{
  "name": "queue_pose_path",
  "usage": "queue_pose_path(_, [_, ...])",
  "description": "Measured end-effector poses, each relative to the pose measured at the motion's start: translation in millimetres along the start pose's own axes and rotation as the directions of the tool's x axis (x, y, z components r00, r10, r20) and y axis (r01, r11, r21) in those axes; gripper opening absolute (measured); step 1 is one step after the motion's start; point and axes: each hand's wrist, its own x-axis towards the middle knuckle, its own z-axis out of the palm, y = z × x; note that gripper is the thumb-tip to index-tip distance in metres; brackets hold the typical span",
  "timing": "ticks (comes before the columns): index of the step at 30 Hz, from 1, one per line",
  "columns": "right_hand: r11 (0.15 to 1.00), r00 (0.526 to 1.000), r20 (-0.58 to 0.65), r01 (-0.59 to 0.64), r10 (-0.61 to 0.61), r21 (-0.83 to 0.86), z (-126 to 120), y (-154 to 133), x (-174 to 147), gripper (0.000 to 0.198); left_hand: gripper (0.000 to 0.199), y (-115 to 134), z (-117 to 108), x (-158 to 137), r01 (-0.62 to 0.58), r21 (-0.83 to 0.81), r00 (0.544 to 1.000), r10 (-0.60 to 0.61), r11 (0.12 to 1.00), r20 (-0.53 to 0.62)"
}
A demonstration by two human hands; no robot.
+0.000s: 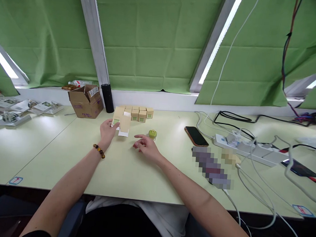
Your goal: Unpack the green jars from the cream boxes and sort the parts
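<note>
Between the thumb and fingers of my left hand [108, 131] is an unfolded small cardboard box [124, 123], tan outside with white flaps spread. My right hand [146, 148] hovers over the table to the right of it, fingers apart and holding nothing. Just beyond that hand a small green, rounded item [152, 133] with a clear lower part sits on the table; I cannot tell its exact kind. Several closed small tan boxes [138, 114] with green-marked labels stand in a group behind the held box, which hides some of them.
A cardboard carton [85, 104] and a black bottle [107, 98] stand at the back left. Packaged items [12, 110] lie far left. To the right are a phone [196, 136], a blurred-out object [211, 167], a white power strip [247, 150] and tangled cables [262, 176].
</note>
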Motion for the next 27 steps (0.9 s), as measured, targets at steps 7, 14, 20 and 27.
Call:
queue_pose_path(7, [0.997, 0.998, 0.062, -0.012, 0.017, -0.077, -0.1, -1.4, -2.0, 0.026, 0.034, -35.5, -28.9, 42.8, 0.24, 0.213, 0.971, -0.233, 0.947, -0.06])
queue_pose_path(14, [0.99, 0.995, 0.103, 0.019, -0.004, -0.138, 0.5, -0.9, -3.6, 0.021, 0.034, -36.6, -39.8, 46.5, 0.193, 0.485, 0.981, -0.183, 0.853, -0.069])
queue_pose_path(20, [0.987, 0.994, 0.11, 0.037, -0.02, -0.154, -0.1, -1.9, -5.3, 0.021, 0.062, -31.5, -35.7, 32.1, -0.068, 0.737, 0.994, 0.107, 0.672, -0.006])
queue_pose_path(27, [0.986, 0.993, 0.113, 0.052, -0.034, -0.158, -0.2, 0.8, -4.1, 0.023, 0.029, -43.9, -26.3, 35.1, -0.33, 0.652, 0.93, 0.118, 0.683, 0.347])
